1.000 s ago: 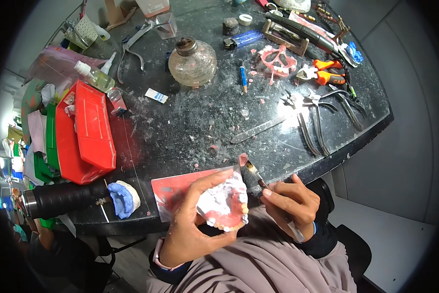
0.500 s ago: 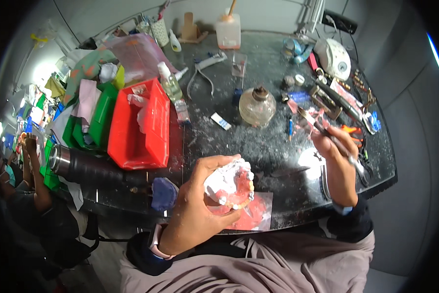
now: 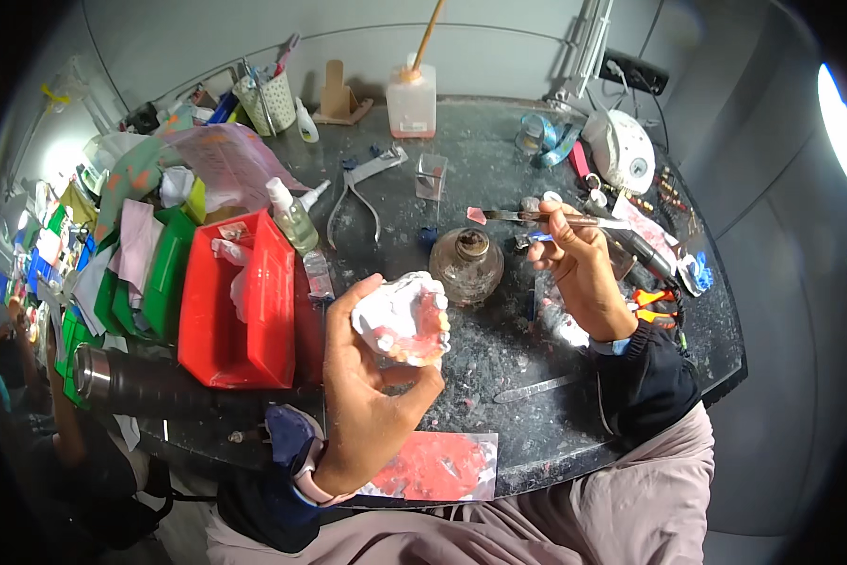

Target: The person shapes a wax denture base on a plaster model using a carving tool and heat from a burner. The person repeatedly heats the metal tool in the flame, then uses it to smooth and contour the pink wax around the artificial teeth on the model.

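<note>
My left hand is closed round a white plaster dental model with pink wax and a row of teeth along its right side. My right hand grips a wax knife held nearly level. A small pink wax piece sits at the knife's left tip, above a round glass spirit lamp. I cannot make out a flame on the lamp. Under my left wrist, a pink wax sheet lies at the table's front edge.
Left of my left hand stand a red bin, green bins and a black flask. Pliers and a spray bottle lie beyond. A metal blade rests by my right sleeve. Another person is at far left.
My right hand has moved left and away from me, bringing the knife with a pink wax piece over the lamp. The dental model has shifted slightly left, and the view has tilted.
</note>
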Action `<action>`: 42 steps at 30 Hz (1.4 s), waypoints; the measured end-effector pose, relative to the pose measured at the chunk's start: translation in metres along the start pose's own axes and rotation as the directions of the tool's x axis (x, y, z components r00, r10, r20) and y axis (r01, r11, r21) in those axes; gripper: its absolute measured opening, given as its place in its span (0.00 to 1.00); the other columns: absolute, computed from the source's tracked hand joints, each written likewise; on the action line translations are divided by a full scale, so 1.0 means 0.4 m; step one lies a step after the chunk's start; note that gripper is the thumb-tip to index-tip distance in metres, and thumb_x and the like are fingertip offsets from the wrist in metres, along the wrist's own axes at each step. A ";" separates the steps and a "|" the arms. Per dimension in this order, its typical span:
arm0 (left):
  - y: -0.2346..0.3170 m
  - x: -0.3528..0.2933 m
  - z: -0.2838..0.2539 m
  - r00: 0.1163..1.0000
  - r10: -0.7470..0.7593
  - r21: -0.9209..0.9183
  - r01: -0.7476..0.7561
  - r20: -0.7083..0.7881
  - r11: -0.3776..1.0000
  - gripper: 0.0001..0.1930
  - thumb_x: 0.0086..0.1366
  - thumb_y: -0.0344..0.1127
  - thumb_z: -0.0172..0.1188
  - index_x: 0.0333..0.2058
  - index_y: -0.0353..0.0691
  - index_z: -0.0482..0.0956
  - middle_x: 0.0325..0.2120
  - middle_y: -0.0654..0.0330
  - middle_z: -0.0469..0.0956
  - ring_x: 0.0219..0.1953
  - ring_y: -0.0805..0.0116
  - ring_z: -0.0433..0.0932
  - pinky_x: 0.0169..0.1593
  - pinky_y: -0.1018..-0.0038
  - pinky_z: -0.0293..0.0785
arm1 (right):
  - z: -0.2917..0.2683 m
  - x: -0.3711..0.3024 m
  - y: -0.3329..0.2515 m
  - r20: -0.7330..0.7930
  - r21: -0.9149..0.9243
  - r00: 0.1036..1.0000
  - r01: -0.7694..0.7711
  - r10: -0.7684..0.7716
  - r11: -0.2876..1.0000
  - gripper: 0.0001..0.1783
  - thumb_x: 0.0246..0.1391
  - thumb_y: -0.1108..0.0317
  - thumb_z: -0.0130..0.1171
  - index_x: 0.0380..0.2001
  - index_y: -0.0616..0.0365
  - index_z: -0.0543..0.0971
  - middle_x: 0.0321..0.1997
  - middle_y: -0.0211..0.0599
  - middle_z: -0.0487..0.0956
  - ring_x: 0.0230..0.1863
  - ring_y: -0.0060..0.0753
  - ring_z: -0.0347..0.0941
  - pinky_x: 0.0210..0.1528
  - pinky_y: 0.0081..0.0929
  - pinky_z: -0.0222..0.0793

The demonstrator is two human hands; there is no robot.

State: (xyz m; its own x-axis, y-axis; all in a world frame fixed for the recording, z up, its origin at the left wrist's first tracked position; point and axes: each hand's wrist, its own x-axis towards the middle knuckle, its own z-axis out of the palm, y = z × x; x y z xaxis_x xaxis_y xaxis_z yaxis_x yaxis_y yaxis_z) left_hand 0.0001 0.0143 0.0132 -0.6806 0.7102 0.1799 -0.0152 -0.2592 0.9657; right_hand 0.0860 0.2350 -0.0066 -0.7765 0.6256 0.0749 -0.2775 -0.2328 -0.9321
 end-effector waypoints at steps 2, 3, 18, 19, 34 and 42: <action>-0.013 0.003 -0.008 1.000 0.022 0.027 -0.022 -0.019 0.999 0.36 0.45 0.14 0.53 0.53 0.36 0.49 0.42 0.53 0.64 0.43 0.68 0.69 0.45 0.77 0.69 | -0.001 -0.004 0.003 0.012 0.009 1.000 -0.017 0.017 1.000 0.16 0.53 0.61 0.51 0.40 0.61 0.70 0.31 0.28 0.72 0.24 0.22 0.72 0.26 0.17 0.66; -0.015 0.004 -0.011 0.997 0.062 0.056 -0.060 -0.037 0.997 0.36 0.44 0.13 0.53 0.53 0.37 0.50 0.42 0.54 0.64 0.43 0.68 0.69 0.45 0.77 0.68 | 0.002 -0.005 0.005 0.000 0.012 1.000 -0.024 0.024 1.000 0.16 0.53 0.61 0.51 0.40 0.61 0.70 0.29 0.27 0.71 0.23 0.22 0.71 0.26 0.16 0.65; -0.020 -0.013 -0.015 0.982 0.187 0.242 -0.186 0.018 0.952 0.39 0.41 0.16 0.58 0.52 0.36 0.47 0.43 0.50 0.62 0.44 0.64 0.68 0.46 0.72 0.68 | 0.013 -0.011 0.002 -0.036 -0.037 0.998 -0.044 0.042 0.998 0.17 0.54 0.60 0.50 0.41 0.63 0.71 0.25 0.25 0.69 0.19 0.18 0.67 0.22 0.12 0.58; -0.024 -0.014 -0.013 0.982 0.186 0.242 -0.186 0.025 0.952 0.39 0.41 0.16 0.59 0.51 0.36 0.47 0.42 0.49 0.62 0.44 0.64 0.68 0.46 0.72 0.68 | 0.013 -0.011 0.002 -0.049 -0.038 0.998 -0.048 0.046 0.998 0.17 0.54 0.60 0.50 0.41 0.63 0.71 0.25 0.25 0.69 0.19 0.18 0.67 0.22 0.12 0.59; -0.031 -0.024 -0.011 0.986 0.165 0.258 -0.162 0.007 0.953 0.38 0.42 0.18 0.58 0.50 0.38 0.48 0.41 0.49 0.63 0.41 0.65 0.68 0.44 0.72 0.67 | 0.012 -0.009 0.005 -0.030 -0.009 0.997 -0.069 0.068 0.998 0.15 0.54 0.61 0.49 0.39 0.63 0.70 0.23 0.24 0.65 0.19 0.18 0.66 0.22 0.12 0.60; -0.032 -0.020 -0.014 0.985 0.169 0.247 -0.175 0.045 0.953 0.38 0.42 0.17 0.56 0.51 0.38 0.47 0.41 0.49 0.63 0.41 0.64 0.69 0.44 0.72 0.68 | 0.011 -0.011 0.003 -0.027 -0.007 0.998 -0.062 0.062 0.998 0.15 0.55 0.61 0.49 0.39 0.62 0.70 0.24 0.24 0.65 0.19 0.18 0.66 0.22 0.12 0.61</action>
State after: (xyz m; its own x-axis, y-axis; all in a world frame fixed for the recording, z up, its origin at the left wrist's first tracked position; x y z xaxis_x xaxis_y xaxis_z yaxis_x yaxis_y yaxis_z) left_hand 0.0016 0.0083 -0.0017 -0.6399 0.6849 0.3486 0.2856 -0.2092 0.9352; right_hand 0.0865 0.2288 -0.0067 -0.7767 0.6299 0.0077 -0.2249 -0.2658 -0.9374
